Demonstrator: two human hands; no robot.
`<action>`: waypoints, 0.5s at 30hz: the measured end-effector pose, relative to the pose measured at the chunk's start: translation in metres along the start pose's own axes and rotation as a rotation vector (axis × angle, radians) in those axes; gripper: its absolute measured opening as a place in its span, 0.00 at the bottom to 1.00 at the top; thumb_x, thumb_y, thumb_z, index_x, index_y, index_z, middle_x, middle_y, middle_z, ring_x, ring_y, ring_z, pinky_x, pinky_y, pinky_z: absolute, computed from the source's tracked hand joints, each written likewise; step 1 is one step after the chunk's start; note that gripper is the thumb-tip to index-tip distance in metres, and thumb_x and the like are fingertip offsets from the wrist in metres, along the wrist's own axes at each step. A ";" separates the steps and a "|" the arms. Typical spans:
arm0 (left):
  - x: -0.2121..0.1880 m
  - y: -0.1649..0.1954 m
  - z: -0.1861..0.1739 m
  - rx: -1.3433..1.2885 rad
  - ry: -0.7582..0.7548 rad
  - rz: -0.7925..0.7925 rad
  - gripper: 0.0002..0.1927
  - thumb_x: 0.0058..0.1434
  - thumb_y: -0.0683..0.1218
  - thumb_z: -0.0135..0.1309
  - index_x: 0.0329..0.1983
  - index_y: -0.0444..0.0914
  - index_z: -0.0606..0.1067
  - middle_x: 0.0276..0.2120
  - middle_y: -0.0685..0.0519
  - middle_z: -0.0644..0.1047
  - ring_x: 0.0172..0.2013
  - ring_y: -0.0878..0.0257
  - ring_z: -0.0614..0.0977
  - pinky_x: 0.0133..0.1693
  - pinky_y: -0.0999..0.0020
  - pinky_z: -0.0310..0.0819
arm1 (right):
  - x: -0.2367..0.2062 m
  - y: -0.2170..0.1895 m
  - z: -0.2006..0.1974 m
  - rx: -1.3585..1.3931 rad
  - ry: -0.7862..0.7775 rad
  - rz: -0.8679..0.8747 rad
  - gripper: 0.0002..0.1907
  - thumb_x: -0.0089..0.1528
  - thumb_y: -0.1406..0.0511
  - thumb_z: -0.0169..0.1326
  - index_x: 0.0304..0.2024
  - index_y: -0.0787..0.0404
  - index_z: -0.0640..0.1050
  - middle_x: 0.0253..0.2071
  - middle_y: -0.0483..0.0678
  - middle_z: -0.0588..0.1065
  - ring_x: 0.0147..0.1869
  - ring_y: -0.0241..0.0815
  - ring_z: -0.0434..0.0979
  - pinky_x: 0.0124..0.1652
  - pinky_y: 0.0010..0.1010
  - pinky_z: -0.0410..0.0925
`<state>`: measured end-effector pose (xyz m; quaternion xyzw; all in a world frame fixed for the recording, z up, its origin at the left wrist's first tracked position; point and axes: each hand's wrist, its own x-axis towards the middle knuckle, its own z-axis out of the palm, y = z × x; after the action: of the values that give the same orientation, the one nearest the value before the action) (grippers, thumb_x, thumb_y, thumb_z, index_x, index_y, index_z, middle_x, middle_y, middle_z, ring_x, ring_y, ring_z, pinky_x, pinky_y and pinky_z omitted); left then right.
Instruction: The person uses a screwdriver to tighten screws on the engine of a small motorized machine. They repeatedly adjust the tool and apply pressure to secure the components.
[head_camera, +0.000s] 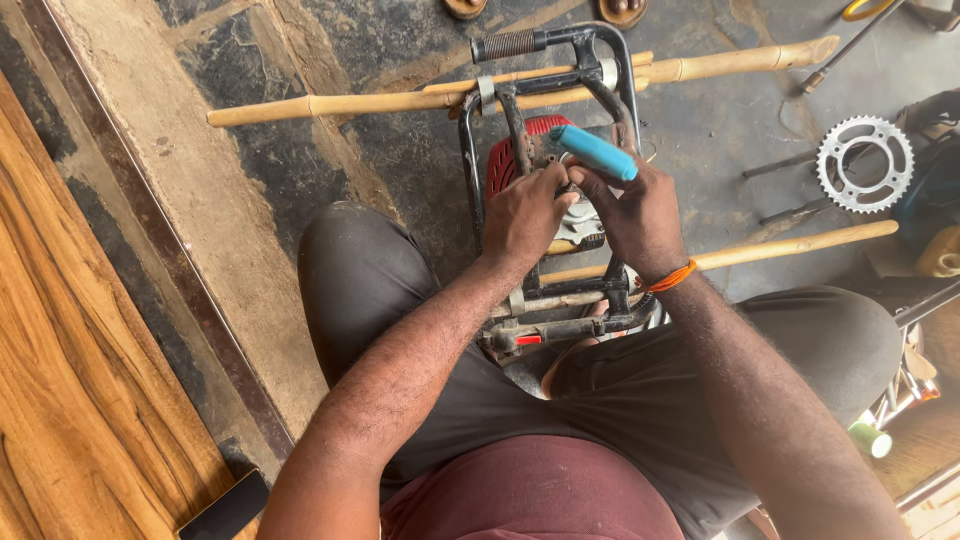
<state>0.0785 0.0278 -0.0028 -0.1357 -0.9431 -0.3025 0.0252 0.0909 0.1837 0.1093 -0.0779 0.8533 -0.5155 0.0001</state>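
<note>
You're crouched over the stone floor (250, 70), which fills the view from ten o'clock to two; a wooden panel (70, 330) runs down the edge at eight o'clock; your knees in grey trousers (370, 270) frame the work. Dead centre sits a small engine (525, 160) with a red housing, boxed inside a black tube frame (600, 45) with a ribbed grip at twelve o'clock; two pale wooden poles are strapped to it, the upper pole (330, 103) crossing from ten to one o'clock, the lower pole (800, 245) pointing out to three. A steel sprocket (865, 165) lies on the floor at two o'clock, well apart from you. Your left hand (525, 215) is pressed on the engine, fingers curled against its top near the middle; whether they pinch anything, I cannot tell. Your right hand (640, 215), an orange thread at its wrist, is closed around a tool with a blue handle (597, 153), the handle jutting up toward twelve o'clock, the working end hidden between your hands.
</note>
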 end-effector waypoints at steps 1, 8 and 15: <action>0.001 0.001 -0.001 -0.003 -0.009 -0.009 0.17 0.63 0.53 0.63 0.46 0.43 0.70 0.30 0.55 0.79 0.32 0.65 0.83 0.29 0.67 0.81 | 0.000 0.000 0.000 0.054 0.012 0.025 0.13 0.67 0.63 0.62 0.51 0.64 0.81 0.45 0.48 0.83 0.50 0.38 0.84 0.47 0.31 0.75; 0.000 0.011 -0.016 -0.074 -0.064 -0.058 0.15 0.63 0.50 0.62 0.47 0.43 0.70 0.33 0.54 0.79 0.34 0.65 0.84 0.30 0.67 0.82 | -0.002 0.008 0.000 -0.054 0.101 0.024 0.12 0.64 0.64 0.66 0.44 0.65 0.81 0.41 0.50 0.83 0.47 0.36 0.85 0.45 0.30 0.76; 0.001 0.011 -0.021 -0.115 -0.100 -0.104 0.14 0.66 0.49 0.59 0.50 0.43 0.70 0.34 0.54 0.80 0.34 0.64 0.85 0.29 0.68 0.83 | 0.000 0.008 -0.006 0.077 0.149 0.012 0.11 0.67 0.64 0.64 0.49 0.64 0.82 0.43 0.47 0.83 0.46 0.34 0.83 0.46 0.29 0.76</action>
<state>0.0797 0.0249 0.0210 -0.1025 -0.9301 -0.3498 -0.0454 0.0897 0.1922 0.1051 -0.0342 0.8309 -0.5524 -0.0575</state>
